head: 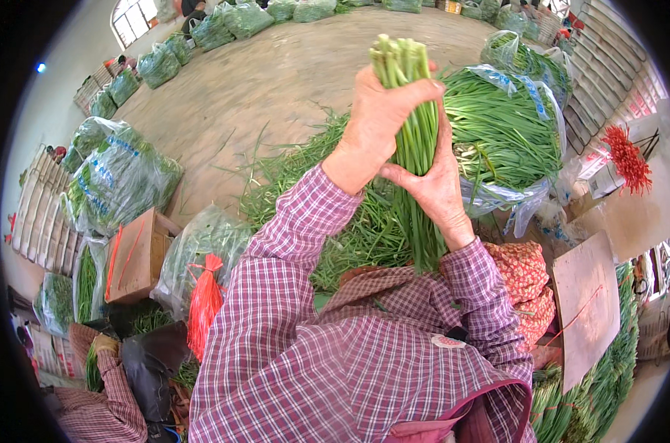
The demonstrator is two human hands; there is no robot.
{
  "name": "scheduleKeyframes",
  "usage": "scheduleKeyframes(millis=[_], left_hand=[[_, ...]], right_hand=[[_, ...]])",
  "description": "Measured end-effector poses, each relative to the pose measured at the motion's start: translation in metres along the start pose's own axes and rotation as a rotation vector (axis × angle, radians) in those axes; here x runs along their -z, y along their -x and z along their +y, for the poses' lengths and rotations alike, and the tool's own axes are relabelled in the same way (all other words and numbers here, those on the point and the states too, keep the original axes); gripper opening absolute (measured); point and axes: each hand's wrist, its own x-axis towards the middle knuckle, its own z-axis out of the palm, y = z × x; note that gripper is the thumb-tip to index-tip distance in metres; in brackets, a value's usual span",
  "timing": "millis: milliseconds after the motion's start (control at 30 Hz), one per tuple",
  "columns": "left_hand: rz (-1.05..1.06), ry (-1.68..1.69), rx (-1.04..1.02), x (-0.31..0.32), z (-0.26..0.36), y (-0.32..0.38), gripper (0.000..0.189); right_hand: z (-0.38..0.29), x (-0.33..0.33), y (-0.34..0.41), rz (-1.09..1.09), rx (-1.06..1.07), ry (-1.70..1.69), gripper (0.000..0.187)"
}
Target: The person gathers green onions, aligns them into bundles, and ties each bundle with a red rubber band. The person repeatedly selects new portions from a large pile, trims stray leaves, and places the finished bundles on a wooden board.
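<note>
Both my hands are wrapped around one thick bundle of green stalks (415,135), held upright with its pale cut ends at the top and the leaves hanging down toward my lap. My left hand (382,113) grips it near the cut ends, thumb across the front. Lower down, my right hand (437,177) holds the bundle from the right side. Beneath and behind it lies a heap of loose green leaves (362,238). To the right, an open plastic bag (479,194) is filled with long green stalks (501,127).
A co-worker's gloved hand (106,344) holds stalks at the lower left. Near my left arm are a red bundle of ties (206,293), a clear bag (193,260) and a wooden box (138,255). A board (587,310) stands at right. Filled bags (119,177) line the room.
</note>
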Motion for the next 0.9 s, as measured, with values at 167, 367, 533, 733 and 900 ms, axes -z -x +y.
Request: scheduleKeyframes(millis=[167,367,533,733,900], left_hand=[[-0.042,0.169,0.201,0.008,-0.004,-0.004,0.031],[-0.361,0.469,0.308,0.049,-0.008,-0.004,0.104],[-0.577,0.627,0.356,0.036,-0.035,0.002,0.138],[-0.519,0.645,0.315,0.020,-0.049,0.027,0.122],[-0.354,0.655,0.407,0.022,-0.042,0.035,0.078]], right_hand=[[-0.005,0.003,-0.001,-0.014,-0.247,-0.168,0.064],[-0.017,0.040,0.010,-0.370,-0.628,-0.912,0.052],[-0.006,0.020,0.040,-0.472,-0.690,-1.365,0.059],[0.015,0.008,0.070,-0.559,-0.753,-1.727,0.069],[0.013,0.019,0.075,-0.590,-0.862,-1.632,0.081]])
